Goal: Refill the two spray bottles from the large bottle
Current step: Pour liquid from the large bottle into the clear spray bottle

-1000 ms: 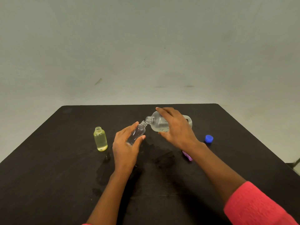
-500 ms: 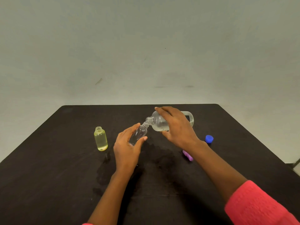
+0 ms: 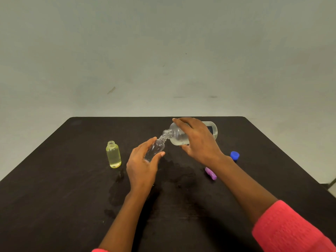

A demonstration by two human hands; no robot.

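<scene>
A person works over a black desk [image 3: 54, 206] set against a pale grey-green wall [image 3: 163, 51]. The right hand [image 3: 197, 142] is wrapped around the large bottle [image 3: 177, 136], holding it tipped on its side above the desk with its open neck pointing down and left. Much of this clear bottle is covered by the fingers; a dark label patch and the rounded base show just past the knuckles, and a little clear liquid sits along its lower side. The left hand [image 3: 141, 164] grips a small clear spray bottle [image 3: 154, 150], tilted so its threaded mouth meets the mouth of the large bottle. Whether liquid is passing between them is hard to make out, and the fill level in the small clear bottle cannot be read, since the palm hides its lower half.

Left of the large bottle, well apart from both hands, a second small spray bottle [image 3: 113, 154] stands upright and uncapped, yellowish and mostly full. To the right of the large bottle, a blue cap [image 3: 235, 155] lies on the desk, partly hidden by the right wrist. A purple piece [image 3: 211, 173] lies below the large bottle, half concealed beneath the right forearm; its form is unclear. Faint wet patches [image 3: 178, 171] darken the desk under the hands. A coral-red sleeve [image 3: 287, 228] is cut off at the frame's lower right.
</scene>
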